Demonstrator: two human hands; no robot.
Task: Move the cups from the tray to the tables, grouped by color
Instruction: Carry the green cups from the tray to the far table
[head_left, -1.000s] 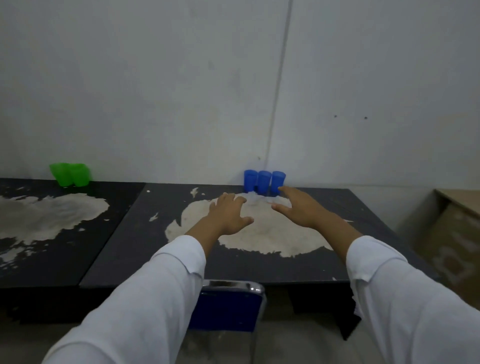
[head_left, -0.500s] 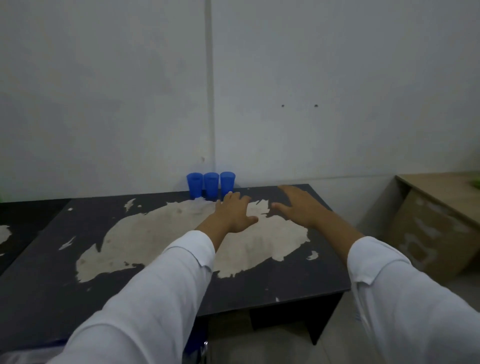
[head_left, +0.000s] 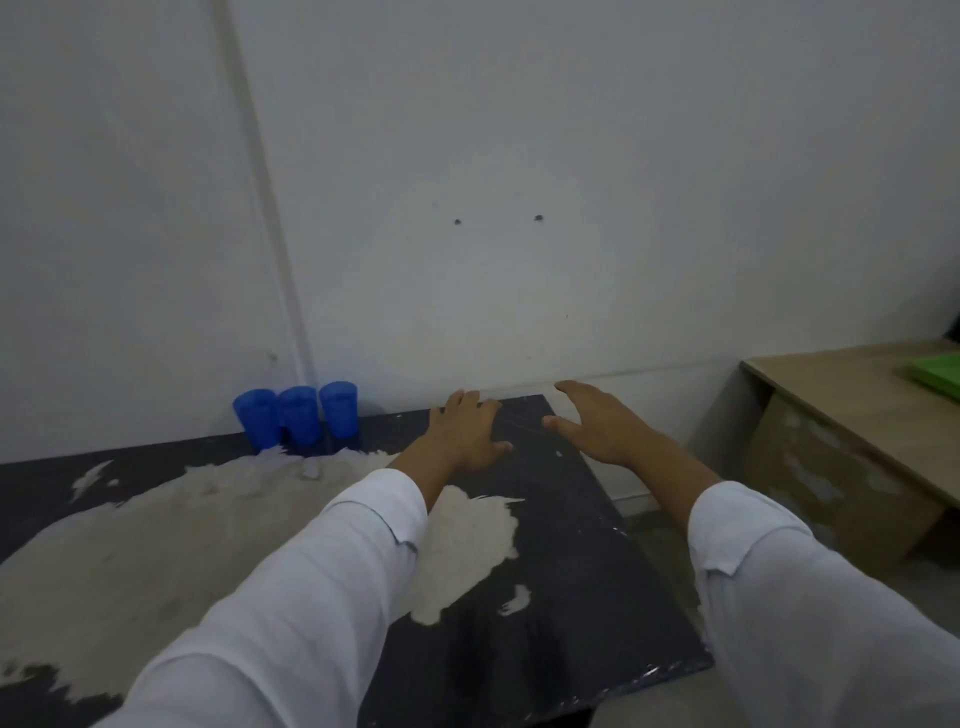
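Quick progress check. Three blue cups (head_left: 298, 418) are lined up in a tight row at the back of the dark worktop (head_left: 561, 519), right against the wall. They sit off to the left of the left grip (head_left: 467, 436) and a little beyond it. So the blue group looks sorted, as far as can be judged.

Nothing is being held. The left grip is spread wide, palm down, over the far right corner of the dark worktop. The right grip (head_left: 602, 426) is just beside it on the right, also wide, with fingers straight and empty. Whether either one is actually touching the surface can't be told.

As for what's left, no cups of any other colour are seen here, so it can't be said whether those groups are done. Well apart to the right of the right grip there's a wooden worktop (head_left: 841, 395). A flat green thing (head_left: 937, 370) lies on it at the frame edge. It's probably the tray, but it's cut off and its contents can't be made out. With both grips empty, another trip there is likely needed.

Count: three blue cups, no other cups in view, two worktops, one green thing.
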